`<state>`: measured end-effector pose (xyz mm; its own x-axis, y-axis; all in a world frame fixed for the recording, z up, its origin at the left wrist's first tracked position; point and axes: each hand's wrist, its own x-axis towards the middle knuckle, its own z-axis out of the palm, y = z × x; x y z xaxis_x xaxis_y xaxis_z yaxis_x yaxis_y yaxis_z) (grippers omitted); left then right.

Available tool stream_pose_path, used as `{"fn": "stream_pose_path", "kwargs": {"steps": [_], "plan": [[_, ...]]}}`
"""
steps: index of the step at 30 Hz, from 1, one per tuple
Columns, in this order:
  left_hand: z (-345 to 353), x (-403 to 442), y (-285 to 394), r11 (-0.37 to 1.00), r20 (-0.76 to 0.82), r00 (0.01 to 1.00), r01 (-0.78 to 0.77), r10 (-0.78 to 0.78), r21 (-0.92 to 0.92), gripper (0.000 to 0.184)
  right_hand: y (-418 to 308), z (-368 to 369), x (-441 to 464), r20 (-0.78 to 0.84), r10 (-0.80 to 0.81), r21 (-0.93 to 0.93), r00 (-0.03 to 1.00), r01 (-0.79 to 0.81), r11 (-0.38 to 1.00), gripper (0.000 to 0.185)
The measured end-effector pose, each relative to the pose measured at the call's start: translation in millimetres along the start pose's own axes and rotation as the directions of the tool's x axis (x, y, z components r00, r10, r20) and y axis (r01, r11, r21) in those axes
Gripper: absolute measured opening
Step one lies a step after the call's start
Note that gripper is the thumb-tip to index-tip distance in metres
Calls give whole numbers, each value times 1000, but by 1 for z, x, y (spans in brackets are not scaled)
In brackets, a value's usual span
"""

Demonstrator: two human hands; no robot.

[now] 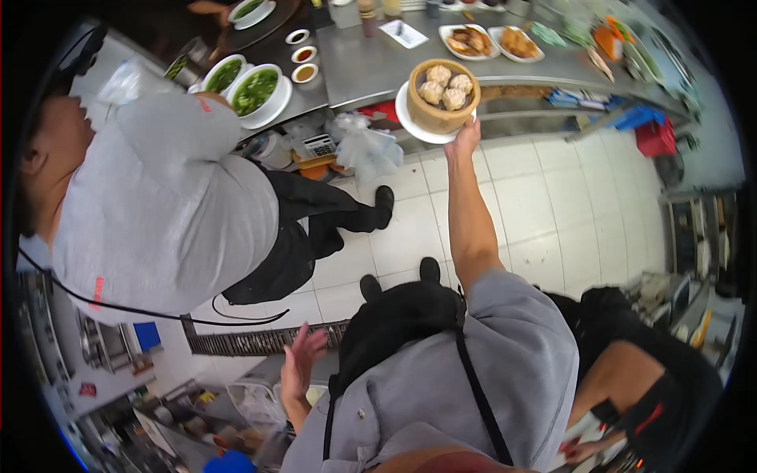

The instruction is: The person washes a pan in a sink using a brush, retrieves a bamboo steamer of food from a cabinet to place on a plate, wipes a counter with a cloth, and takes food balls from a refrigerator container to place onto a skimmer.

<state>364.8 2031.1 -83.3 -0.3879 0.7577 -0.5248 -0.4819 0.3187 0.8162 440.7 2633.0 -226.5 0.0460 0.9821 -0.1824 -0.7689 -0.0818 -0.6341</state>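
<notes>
And here we are, right fingers (471, 131) clamped on a round white plate (406, 117), the round tan bamboo steamer (441, 120) of pale dumplings (454, 98) riding just ahead and left of them, mouth up, no long axis, our released left fingers (315, 341) farther back.

The bench (355, 67) is smooth metal with a dull sheen; along its front edge, the plates (471, 42) look glossy. The steamer (443, 96) is pale, smooth wood. Below that edge, the bags (369, 150) are clear, crinkled plastic. The floor tiles (544, 205) are smooth; the apron (386, 331) is matt black cloth.
</notes>
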Motion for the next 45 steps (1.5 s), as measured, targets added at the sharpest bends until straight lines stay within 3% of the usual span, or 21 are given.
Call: {"fn": "stream_pose_path", "kwargs": {"steps": [5,8,11,12,13,16,17,18,19,20,21,23,25,26,28,31,36,39,42,43,45], "plan": [[-11,-90,-117,890,-406,900,-45,-161,-453,79,45,47,57,3,-34,-83,999,34,996,30],[-14,-120,-178,730,-554,806,-248,-210,-637,75,65,72,76,-106,-99,-210,989,75,975,41],[-40,-135,-251,446,-592,651,-402,-475,-800,78,34,110,35,-156,278,-252,948,-311,916,67],[-51,-138,-285,530,-597,685,-349,-419,-773,80,20,121,18,-123,415,-299,901,-433,850,75],[-50,-133,-277,617,-575,590,-160,-566,-771,78,21,109,9,32,465,-411,885,-413,813,74],[-81,-116,-328,765,-566,516,384,-642,-517,76,67,16,1,304,442,-722,844,-99,685,65],[-80,-109,-310,749,-622,452,549,-640,-372,76,91,-43,10,376,384,-845,843,142,516,61],[-98,-106,-319,726,-606,496,656,-622,-208,79,115,-107,30,517,345,-855,783,489,171,58],[-107,-104,-332,783,-734,482,612,-478,-109,81,141,-188,84,705,390,-588,593,795,-147,56],[-121,-104,-341,851,-778,488,512,-396,-112,81,144,-225,51,601,724,74,340,877,-474,54],[-136,-106,-324,815,-690,466,476,-553,-332,80,151,-211,-30,359,858,83,368,903,-422,54],[-179,-123,-310,828,-648,515,338,-560,-447,76,183,-202,-150,52,892,-172,448,884,-434,52],[-246,-120,-342,906,-771,494,339,-402,-255,76,233,-178,-258,-77,931,-239,358,900,-365,50],[-275,-124,-355,928,-845,484,371,-225,-34,77,259,-161,-307,-101,950,-242,295,919,-311,50],[-340,-139,-321,887,-781,539,461,-315,-40,79,312,-128,-387,-130,973,-240,192,946,-219,48],[-437,-139,-281,934,-852,496,355,-169,22,80,395,-92,-488,-154,984,-221,93,967,-126,46],[-618,-161,-211,936,-852,510,344,-119,75,80,543,-44,-614,-220,975,-79,39,995,-57,42],[-729,-195,-187,958,-880,455,288,-134,3,81,634,1,-687,-264,964,89,35,996,-11,40],[-761,-267,-174,943,-851,407,102,-331,-318,79,730,65,-782,-267,964,298,-11,950,94,38],[-768,-270,-217,980,-961,205,112,-183,-163,70,767,92,-823,-224,973,365,-56,921,138,37],[-781,-281,-312,960,-966,221,272,-133,-70,78,858,164,-938,-54,968,444,-244,862,243,36]]}}
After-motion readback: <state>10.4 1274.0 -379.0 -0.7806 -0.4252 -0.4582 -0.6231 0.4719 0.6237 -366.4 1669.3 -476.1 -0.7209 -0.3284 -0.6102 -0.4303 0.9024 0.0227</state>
